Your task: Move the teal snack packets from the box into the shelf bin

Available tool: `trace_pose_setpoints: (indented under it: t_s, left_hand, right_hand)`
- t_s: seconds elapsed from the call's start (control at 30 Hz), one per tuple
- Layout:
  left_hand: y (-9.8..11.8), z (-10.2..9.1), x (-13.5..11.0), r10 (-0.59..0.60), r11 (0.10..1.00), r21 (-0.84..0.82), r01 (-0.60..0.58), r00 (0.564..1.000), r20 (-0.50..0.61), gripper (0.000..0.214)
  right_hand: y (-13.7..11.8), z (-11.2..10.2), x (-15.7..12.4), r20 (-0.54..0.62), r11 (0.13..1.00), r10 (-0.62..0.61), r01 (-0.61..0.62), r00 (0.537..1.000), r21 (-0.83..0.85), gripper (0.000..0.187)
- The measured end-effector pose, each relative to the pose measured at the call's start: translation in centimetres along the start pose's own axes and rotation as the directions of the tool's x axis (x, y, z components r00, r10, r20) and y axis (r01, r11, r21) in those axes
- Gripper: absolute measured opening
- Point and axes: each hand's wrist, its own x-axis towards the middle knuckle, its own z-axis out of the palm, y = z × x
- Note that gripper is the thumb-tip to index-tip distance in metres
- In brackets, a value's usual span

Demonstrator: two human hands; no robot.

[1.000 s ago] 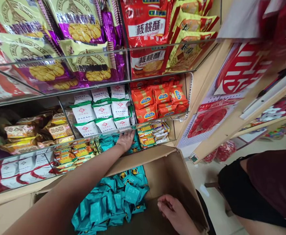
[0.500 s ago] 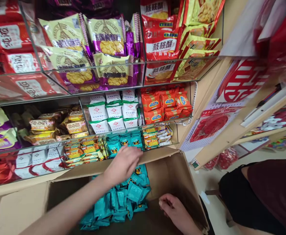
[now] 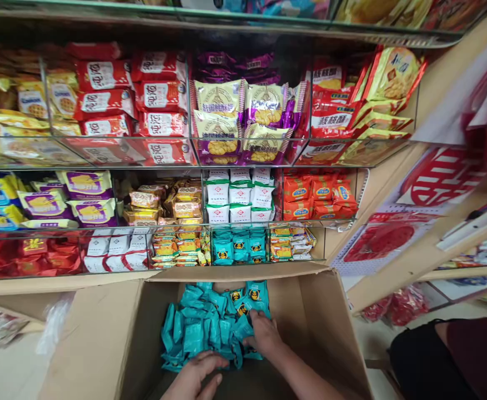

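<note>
An open cardboard box [image 3: 335,316] stands below the shelves and holds a heap of teal snack packets [image 3: 197,328]. My right hand [image 3: 264,335] lies on the right side of the heap, its fingers curled down into the packets. My left hand [image 3: 199,373] rests at the heap's near edge, fingers stretched out flat against the packets. Straight above the box, a glass shelf compartment [image 3: 239,247] holds the same teal packets standing in rows.
Glass-fronted shelves carry many snack packs: white-and-green packets [image 3: 239,194], orange packs [image 3: 318,194], purple-and-yellow biscuit bags [image 3: 243,119], red bags [image 3: 135,100]. A wooden rack [image 3: 426,250] with red decorations stands on the right. A dark-clothed knee [image 3: 455,355] is at bottom right.
My left hand has drawn back from the shelf's teal compartment down into the box. My right hand has slid onto the heap. The view has tilted up and shows more shelves.
</note>
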Motion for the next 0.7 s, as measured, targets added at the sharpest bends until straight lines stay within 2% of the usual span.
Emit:
trace_pose_setpoints:
  t_s: [0.1, 0.2, 0.33, 0.37, 0.43, 0.5, 0.53, 0.6, 0.7]
  left_hand:
    - [-0.6, 0.0, 0.2, -0.061, 0.993, -0.109, 0.051, 0.995, -0.083, 0.025]
    - [-0.8, 0.3, 1.5, -0.148, 0.967, -0.232, 0.106, 0.973, -0.176, 0.031]
    - [1.2, 0.4, 4.3, -0.275, 0.894, -0.423, 0.147, 0.925, -0.261, 0.051]
    - [2.1, 0.3, 5.0, -0.287, 0.875, -0.463, 0.142, 0.922, -0.26, 0.052]
    - [4.1, 0.1, 6.2, -0.286, 0.832, -0.54, 0.126, 0.932, -0.223, 0.042]
    - [5.7, 0.1, 6.9, -0.295, 0.761, -0.639, 0.108, 0.935, -0.194, 0.032]
    - [6.3, 0.1, 7.1, -0.314, 0.72, -0.687, 0.098, 0.929, -0.197, 0.031]
    - [6.9, 0.5, 7.1, -0.366, 0.655, -0.752, 0.076, 0.903, -0.228, 0.031]
    - [6.8, 1.3, 6.7, -0.399, 0.628, -0.778, 0.023, 0.867, -0.297, 0.029]
  right_hand:
    - [0.5, -0.1, -1.0, -0.04, 0.997, -0.016, 0.018, 0.999, 0.07, 0.043]
    - [1.0, -1.2, -2.1, -0.103, 0.979, -0.039, 0.058, 0.994, 0.194, 0.032]
    - [0.1, -3.1, -4.2, -0.094, 0.909, -0.109, 0.138, 0.99, 0.392, 0.024]
    - [-0.4, -3.6, -4.9, -0.082, 0.868, -0.136, 0.159, 0.987, 0.47, 0.027]
    - [-1.6, -4.3, -6.1, -0.095, 0.72, -0.166, 0.186, 0.982, 0.668, 0.032]
    - [-2.5, -4.7, -7.0, -0.156, 0.55, -0.133, 0.204, 0.979, 0.81, 0.033]
    - [-2.8, -4.8, -7.3, -0.198, 0.515, -0.103, 0.223, 0.975, 0.828, 0.032]
    - [-3.2, -4.9, -7.6, -0.304, 0.574, -0.045, 0.273, 0.952, 0.772, 0.031]
    - [-3.6, -4.9, -7.7, -0.442, 0.684, 0.018, 0.312, 0.897, 0.66, 0.036]
